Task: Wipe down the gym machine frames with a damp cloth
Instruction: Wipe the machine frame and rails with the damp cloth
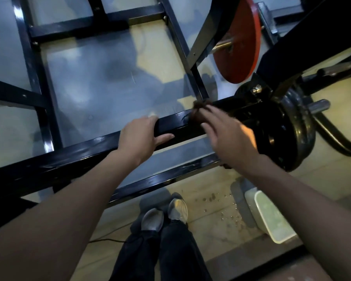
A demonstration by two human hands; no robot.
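Left hand (143, 134) wrapped over the black frame bar (93, 148), fingers curled across its top, thumb along the near face. Right hand (229, 136) (blurred), fingers pinching a dark cloth (199, 111) against the same bar, just beyond the fingertips.

The left hand (142, 134) grips the black frame bar (101, 145), fingers curled over its far edge, thumb along the near face. The right hand (227, 134) presses a dark brown cloth (199, 112) against the same bar — blurred. Beyond: a black weight plate (292, 130) and a red weight plate (239, 37). On the floor (211, 230) — water droplets, a white container (272, 218).
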